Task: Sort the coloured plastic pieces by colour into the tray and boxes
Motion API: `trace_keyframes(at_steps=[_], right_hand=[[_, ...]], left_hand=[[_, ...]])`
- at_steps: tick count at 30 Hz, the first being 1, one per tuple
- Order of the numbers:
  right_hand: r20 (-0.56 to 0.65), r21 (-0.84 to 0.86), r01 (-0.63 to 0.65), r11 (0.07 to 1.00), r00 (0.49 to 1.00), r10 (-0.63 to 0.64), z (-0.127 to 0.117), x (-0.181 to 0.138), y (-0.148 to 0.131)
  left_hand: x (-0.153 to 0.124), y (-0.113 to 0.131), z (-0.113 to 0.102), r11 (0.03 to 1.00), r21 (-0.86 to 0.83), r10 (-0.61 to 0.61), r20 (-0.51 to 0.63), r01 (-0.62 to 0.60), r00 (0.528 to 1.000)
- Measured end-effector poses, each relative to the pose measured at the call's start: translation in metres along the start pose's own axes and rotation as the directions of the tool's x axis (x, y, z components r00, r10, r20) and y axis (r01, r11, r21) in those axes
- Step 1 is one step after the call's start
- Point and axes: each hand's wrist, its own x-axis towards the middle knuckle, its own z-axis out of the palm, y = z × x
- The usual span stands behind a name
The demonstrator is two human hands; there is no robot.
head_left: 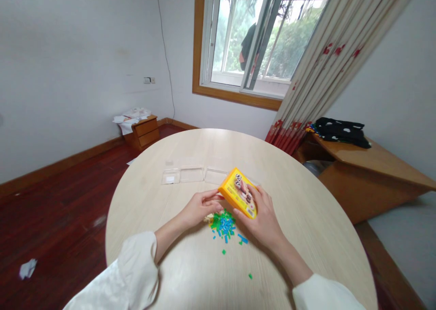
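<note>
A small yellow box with a printed picture on its face is held tilted above the table. My right hand grips its right side, fingers on the printed face and thumb along the lower edge. At the box's left corner are the bent fingers of my left hand, closed on that end; part of the fingertips is hidden by the box. Below both hands lies a pile of small blue and green building blocks, with some pale and yellow ones at its left. A few loose green blocks are scattered nearer me.
Several clear plastic trays stand in a row behind the box on the round table. A small drawer cabinet with papers is at the left wall. To the right, dark cloth lies on a wooden cabinet.
</note>
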Motion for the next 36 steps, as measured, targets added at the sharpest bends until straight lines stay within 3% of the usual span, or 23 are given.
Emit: trace_keyframes(at_steps=[5,11,16,20,26,32,36], right_hand=[[0.092,0.140,0.057,0.989,0.993,-0.070,0.009,-0.007,-0.018],[0.132,0.356,0.021,0.934,0.989,-0.073,0.000,-0.004,-0.012],[0.164,0.531,-0.055,0.846,0.986,-0.038,-0.017,0.000,-0.007],[0.210,0.600,-0.113,0.792,0.977,-0.020,-0.038,0.000,0.010],[0.298,0.716,-0.274,0.642,0.952,0.073,-0.049,-0.004,0.041],[0.325,0.831,-0.315,0.459,0.944,0.060,-0.059,0.005,0.030],[0.344,0.850,-0.319,0.419,0.939,0.016,-0.061,0.006,0.030]], left_hand=[[-0.002,0.002,0.002,0.999,0.033,-0.003,0.009,0.003,1.000],[-0.003,0.006,0.002,0.999,-0.008,0.033,-0.007,-0.033,0.999],[-0.005,0.013,0.000,0.999,0.034,-0.018,0.022,0.017,1.000],[-0.005,0.019,-0.005,0.997,0.045,0.068,-0.048,-0.066,0.997],[-0.002,0.018,-0.010,0.979,0.131,0.168,-0.108,-0.153,0.980],[0.002,0.011,-0.012,0.961,0.221,0.201,-0.152,-0.165,0.968],[0.003,0.009,-0.013,0.941,0.281,0.240,-0.172,-0.186,0.955]])
